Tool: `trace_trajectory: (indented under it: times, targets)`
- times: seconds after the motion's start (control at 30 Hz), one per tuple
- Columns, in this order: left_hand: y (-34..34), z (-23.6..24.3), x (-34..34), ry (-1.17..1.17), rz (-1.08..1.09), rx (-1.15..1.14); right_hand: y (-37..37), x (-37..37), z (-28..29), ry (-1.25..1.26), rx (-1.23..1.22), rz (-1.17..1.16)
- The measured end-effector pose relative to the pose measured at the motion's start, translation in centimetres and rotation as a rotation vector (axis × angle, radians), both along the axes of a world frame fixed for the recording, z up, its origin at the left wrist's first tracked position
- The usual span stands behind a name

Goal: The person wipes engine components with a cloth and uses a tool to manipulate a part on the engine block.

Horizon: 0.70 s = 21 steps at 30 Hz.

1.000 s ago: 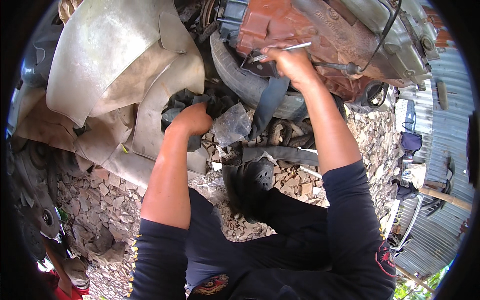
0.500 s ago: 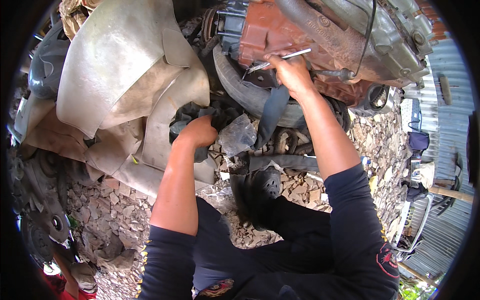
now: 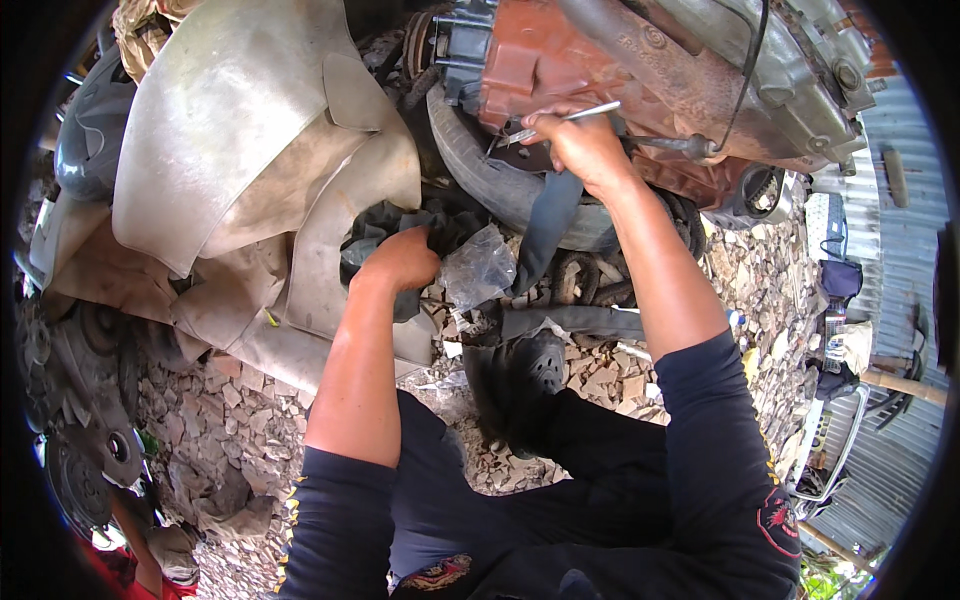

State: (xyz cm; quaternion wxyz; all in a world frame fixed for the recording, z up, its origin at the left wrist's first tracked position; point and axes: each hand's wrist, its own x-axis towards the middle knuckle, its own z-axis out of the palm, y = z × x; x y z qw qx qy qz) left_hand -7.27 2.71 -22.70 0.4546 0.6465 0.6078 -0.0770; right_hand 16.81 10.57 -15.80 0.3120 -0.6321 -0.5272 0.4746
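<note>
Keeping nearly same pose as half second ago, right hand [image 3: 583, 148] at one o'clock grips slim silver tool [image 3: 598, 109], just below rust-red engine [image 3: 545, 65]; whole view slightly shifted since one second ago; left hand [image 3: 404, 260], ten o'clock, curled into crumpled black material [image 3: 448, 228], fingers hidden, grip cannot be told; clear plastic bag [image 3: 478, 268] just beside it, contents unclear.

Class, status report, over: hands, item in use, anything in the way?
Right hand gripping slim silvery tool near engine. Left hand at dark crumpled material, grip hidden. Clear plastic beside it; neither hand visibly blocked.
</note>
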Motion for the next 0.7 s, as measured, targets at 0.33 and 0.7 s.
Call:
trace_trajectory:
  times: [0.33, 0.7]
  targets:
    - [0.4, -0.5, 1.3, -0.012, -0.035, -0.012, -1.7, -0.7, 1.1, -0.108, 0.064, 0.048]
    - [0.0, -0.6, 0.4, -0.052, -0.018, 0.040, -3.6, -2.4, 3.3, -0.285, 0.064, 0.077]
